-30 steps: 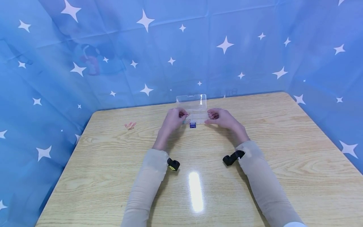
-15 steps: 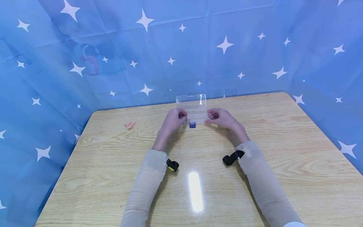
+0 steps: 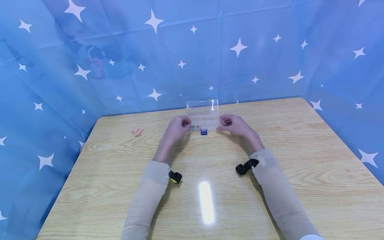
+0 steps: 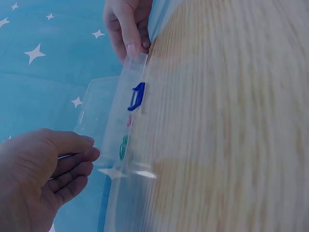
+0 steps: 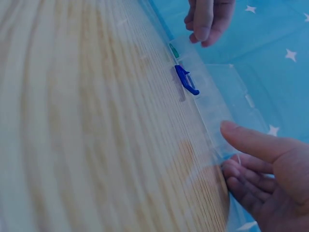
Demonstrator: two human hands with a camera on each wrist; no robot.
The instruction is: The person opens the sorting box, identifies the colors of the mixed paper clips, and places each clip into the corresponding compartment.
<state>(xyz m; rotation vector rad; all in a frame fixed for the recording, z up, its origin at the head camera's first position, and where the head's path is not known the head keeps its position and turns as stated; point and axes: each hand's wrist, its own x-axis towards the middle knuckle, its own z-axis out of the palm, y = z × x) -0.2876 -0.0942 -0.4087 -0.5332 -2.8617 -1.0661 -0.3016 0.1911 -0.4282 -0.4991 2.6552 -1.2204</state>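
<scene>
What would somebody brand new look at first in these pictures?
Probably the bright blue cloth with white stars, hanging behind the wooden table. Next might come the clear box, open near the table's far edge, between the left hand and the right hand, with a blue latch at its front. Little pink paper clips lie on the table, left of the box.

So the table (image 3: 216, 166) is pale wood-grain with a shiny top, throwing a bright glare streak (image 3: 206, 203) at lower centre of the head view. Little loose pile of pinkish-red paper clips (image 3: 137, 131) left of centre, and a clear hinged box (image 3: 210, 122), lid up, near the back edge, upper middle.
</scene>
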